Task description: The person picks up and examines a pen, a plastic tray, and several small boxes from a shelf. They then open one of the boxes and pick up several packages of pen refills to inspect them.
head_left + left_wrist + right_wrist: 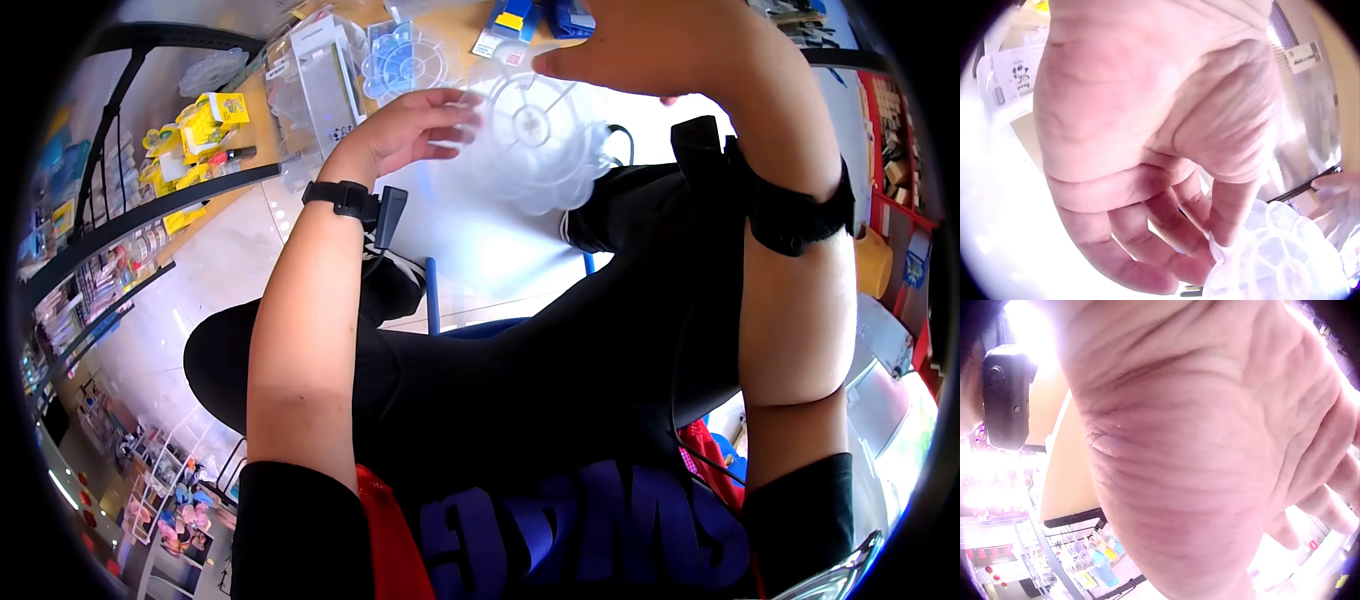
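A clear plastic tray (pixel 532 122) with a scalloped edge, round centre and radiating ribs hangs blurred above the person's legs. My left hand (pixel 425 128) is at its left side. In the left wrist view, the thumb and fingertips (pixel 1166 275) pinch the rim of the clear tray (pixel 1285 259). Over the tray's upper right, my right hand (pixel 660 55) reaches across with the thumb stretched toward its edge. The right wrist view shows the palm (pixel 1191 456) with fingers extended and nothing visible between them.
On the table behind stand a white box (pixel 325 70) and another ribbed clear tray (pixel 415 62). Yellow packages (pixel 195 135) lie farther left. A blue and yellow packet (pixel 508 25) is at the back. A black metal bar (pixel 150 215) crosses the left side.
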Available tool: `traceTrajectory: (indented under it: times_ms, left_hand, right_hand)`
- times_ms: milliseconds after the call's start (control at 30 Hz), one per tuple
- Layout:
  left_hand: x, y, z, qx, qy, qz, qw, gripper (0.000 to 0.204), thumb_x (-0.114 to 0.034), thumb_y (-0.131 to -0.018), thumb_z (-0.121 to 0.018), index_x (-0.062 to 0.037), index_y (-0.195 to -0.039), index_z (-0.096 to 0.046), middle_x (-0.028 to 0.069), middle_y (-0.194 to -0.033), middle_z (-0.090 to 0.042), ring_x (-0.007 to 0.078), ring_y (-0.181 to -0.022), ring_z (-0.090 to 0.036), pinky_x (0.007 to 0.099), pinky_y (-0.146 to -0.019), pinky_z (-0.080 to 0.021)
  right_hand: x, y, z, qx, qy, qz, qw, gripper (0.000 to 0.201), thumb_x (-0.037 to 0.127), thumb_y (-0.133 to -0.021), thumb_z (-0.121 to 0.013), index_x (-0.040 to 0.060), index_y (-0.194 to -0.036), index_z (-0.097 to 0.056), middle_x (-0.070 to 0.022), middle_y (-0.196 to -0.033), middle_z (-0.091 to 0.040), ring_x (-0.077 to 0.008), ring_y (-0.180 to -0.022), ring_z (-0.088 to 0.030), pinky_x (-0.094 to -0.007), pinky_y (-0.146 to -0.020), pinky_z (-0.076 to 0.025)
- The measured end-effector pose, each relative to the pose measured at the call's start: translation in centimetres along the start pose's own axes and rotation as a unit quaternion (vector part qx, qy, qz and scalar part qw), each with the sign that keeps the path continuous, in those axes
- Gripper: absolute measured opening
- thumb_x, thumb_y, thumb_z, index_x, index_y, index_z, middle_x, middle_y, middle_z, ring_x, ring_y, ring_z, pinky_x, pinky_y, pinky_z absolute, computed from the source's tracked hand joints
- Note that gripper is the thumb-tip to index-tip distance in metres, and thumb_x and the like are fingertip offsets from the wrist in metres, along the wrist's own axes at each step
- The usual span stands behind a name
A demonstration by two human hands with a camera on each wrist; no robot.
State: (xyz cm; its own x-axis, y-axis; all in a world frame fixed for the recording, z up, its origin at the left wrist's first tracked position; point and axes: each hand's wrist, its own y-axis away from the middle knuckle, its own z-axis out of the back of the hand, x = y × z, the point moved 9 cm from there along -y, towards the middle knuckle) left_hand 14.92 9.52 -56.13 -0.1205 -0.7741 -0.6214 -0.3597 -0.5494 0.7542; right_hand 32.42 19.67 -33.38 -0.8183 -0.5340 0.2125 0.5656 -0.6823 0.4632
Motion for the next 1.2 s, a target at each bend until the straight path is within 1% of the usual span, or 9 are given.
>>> traceTrajectory:
  times_ms: [133, 267, 333, 367, 467, 700, 933, 1067, 1200]
  left_hand:
    - [-2.4, -0.1, -1.6, 0.032, 0.146, -0.113, 0.982, 0.032, -0.02, -0.103, -0.068, -0.0128, -0.134, -0.064, 0.0046, -0.119, -0.071, 0.0183, -0.102, -0.072, 0.0338, -0.085, -0.061]
    - [-0.7, -2.1, -1.7, 0.095, 0.287, -0.131, 0.944, 0.047, -0.036, -0.106, -0.062, -0.0083, -0.143, -0.057, 0.0127, -0.127, -0.07, 0.0249, -0.111, -0.071, 0.0409, -0.094, -0.06]
    - [4.5, -4.1, -0.6, 0.028, 0.397, 0.103, 0.912, 0.072, -0.05, -0.103, -0.063, -0.0038, -0.154, -0.043, 0.023, -0.138, -0.061, 0.0334, -0.124, -0.064, 0.0495, -0.104, -0.055]
    - [6.7, -5.1, 1.6, -0.141, 0.428, 0.117, 0.885, 0.09, -0.057, -0.1, -0.064, 0.0032, -0.157, -0.029, 0.0305, -0.148, -0.049, 0.0398, -0.13, -0.058, 0.0555, -0.109, -0.05]
    - [7.3, -5.1, 4.2, -0.279, 0.49, 0.04, 0.825, 0.077, -0.043, -0.104, -0.061, 0.0094, -0.151, -0.03, 0.0294, -0.15, -0.046, 0.0416, -0.131, -0.056, 0.0559, -0.111, -0.049]
    - [7.9, -5.8, 6.4, -0.276, 0.42, -0.081, 0.86, 0.03, -0.005, -0.103, -0.048, 0.0079, -0.13, -0.047, 0.0214, -0.138, -0.056, 0.032, -0.13, -0.059, 0.049, -0.113, -0.051]
    - [-2.6, 4.5, 4.3, -0.163, 0.274, -0.13, 0.939, 0.032, -0.006, -0.099, -0.055, -0.0048, -0.13, -0.056, 0.0145, -0.125, -0.066, 0.0286, -0.122, -0.064, 0.0437, -0.109, -0.052]
    - [-9.7, 12.6, 2.6, -0.136, 0.152, -0.18, 0.962, 0.035, -0.013, -0.101, -0.048, -0.0094, -0.135, -0.057, 0.009, -0.117, -0.069, 0.0234, -0.108, -0.07, 0.0397, -0.087, -0.056]
    - [-12.0, 16.6, 2.8, -0.077, 0.209, -0.207, 0.953, 0.044, -0.018, -0.1, -0.048, -0.0013, -0.141, -0.053, 0.0134, -0.131, -0.068, 0.0292, -0.117, -0.068, 0.0459, -0.103, -0.054]
  right_hand:
    - [0.8, 0.3, -0.4, 0.199, -0.014, -0.047, 0.979, 0.037, 0.029, -0.091, -0.065, -0.0047, -0.101, -0.076, -0.0224, -0.098, -0.076, -0.0345, -0.095, -0.074, -0.0434, -0.081, -0.057]
    - [0.6, 0.4, 1.1, 0.084, 0.046, 0.001, 0.995, 0.028, 0.018, -0.086, -0.063, -0.0061, -0.088, -0.076, -0.0249, -0.091, -0.075, -0.0378, -0.088, -0.074, -0.0461, -0.077, -0.057]
    - [0.2, 0.7, 1.4, 0.076, 0.039, -0.001, 0.996, 0.028, 0.017, -0.086, -0.062, -0.0065, -0.089, -0.076, -0.0258, -0.092, -0.074, -0.0381, -0.089, -0.073, -0.0462, -0.078, -0.057]
    - [0.1, 0.8, 1.7, 0.069, 0.032, -0.002, 0.997, 0.028, 0.017, -0.085, -0.062, -0.0069, -0.089, -0.076, -0.0266, -0.093, -0.074, -0.0383, -0.09, -0.073, -0.0463, -0.079, -0.057]
    - [0.2, 0.6, 2.2, 0.051, 0.04, 0.039, 0.997, 0.028, 0.017, -0.086, -0.061, -0.0074, -0.09, -0.076, -0.0271, -0.094, -0.074, -0.0385, -0.091, -0.073, -0.0464, -0.079, -0.056]
    - [-0.2, 1.5, 4.7, 0.048, 0.046, -0.118, 0.991, 0.031, 0.018, -0.084, -0.059, -0.0085, -0.088, -0.074, -0.0282, -0.093, -0.073, -0.0393, -0.087, -0.072, -0.0465, -0.077, -0.056]
    - [0.0, 1.1, 7.7, -0.111, -0.065, 0.087, 0.988, 0.042, 0.022, -0.083, -0.062, -0.012, -0.106, -0.072, -0.0305, -0.102, -0.073, -0.0412, -0.097, -0.073, -0.0424, -0.084, -0.057]
    - [0.4, 1.8, 9.7, -0.138, -0.152, 0.129, 0.97, 0.042, 0.025, -0.083, -0.065, -0.01, -0.103, -0.072, -0.0292, -0.099, -0.073, -0.0403, -0.095, -0.073, -0.043, -0.084, -0.057]
    - [0.5, -0.7, 7.4, -0.178, -0.312, 0.184, 0.915, 0.053, 0.026, -0.084, -0.07, -0.0045, -0.127, -0.066, -0.0215, -0.091, -0.076, -0.0279, -0.082, -0.076, -0.0349, -0.079, -0.058]
